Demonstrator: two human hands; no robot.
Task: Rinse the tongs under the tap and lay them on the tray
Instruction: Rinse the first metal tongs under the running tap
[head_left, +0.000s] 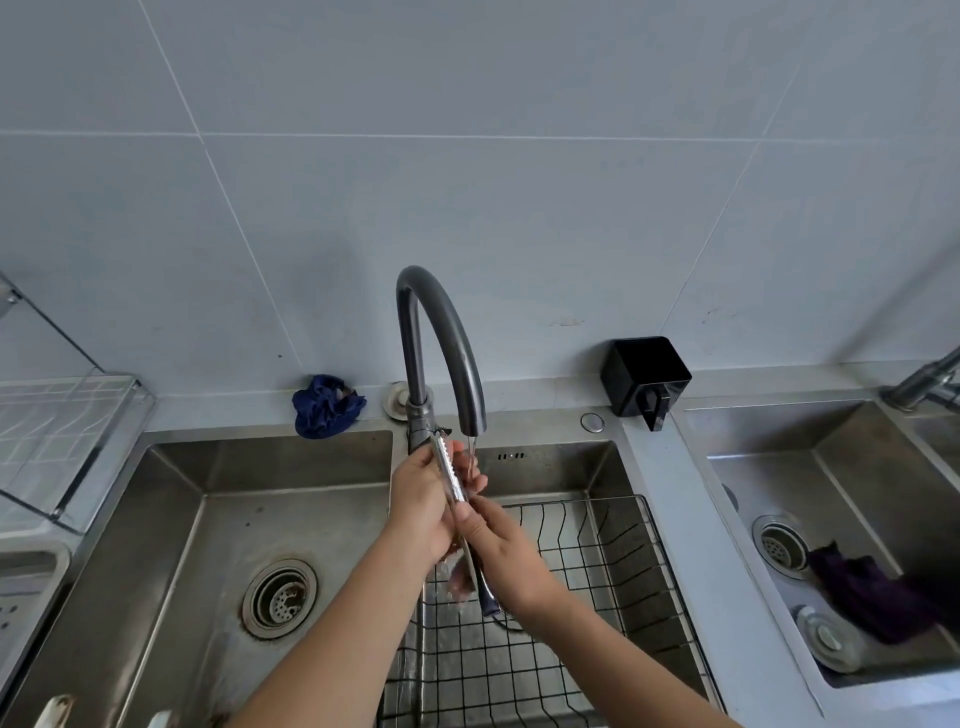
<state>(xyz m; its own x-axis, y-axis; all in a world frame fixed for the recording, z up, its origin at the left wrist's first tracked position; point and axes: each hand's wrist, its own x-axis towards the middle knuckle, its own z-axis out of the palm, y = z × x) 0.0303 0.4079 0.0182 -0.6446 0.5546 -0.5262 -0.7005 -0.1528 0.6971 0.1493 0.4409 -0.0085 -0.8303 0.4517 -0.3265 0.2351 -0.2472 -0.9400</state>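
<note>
Metal tongs (451, 475) with a serrated edge and a dark handle end (488, 597) are held nearly upright between my hands, just under the spout of the dark curved tap (441, 332). A thin stream of water (471, 457) runs from the spout beside the tongs' upper end. My left hand (423, 504) wraps the tongs from the left. My right hand (498, 551) grips the lower part from the right. Both hands hover above the divider between the two sink basins. At the far left stands a clear tray rack (78, 441).
The left basin (218, 519) has a round drain (279, 597). A black wire basket (597, 571) sits in the right basin. A blue cloth (326, 405) and a black box (644, 376) rest on the back ledge. Another sink (841, 519) at right holds a dark cloth.
</note>
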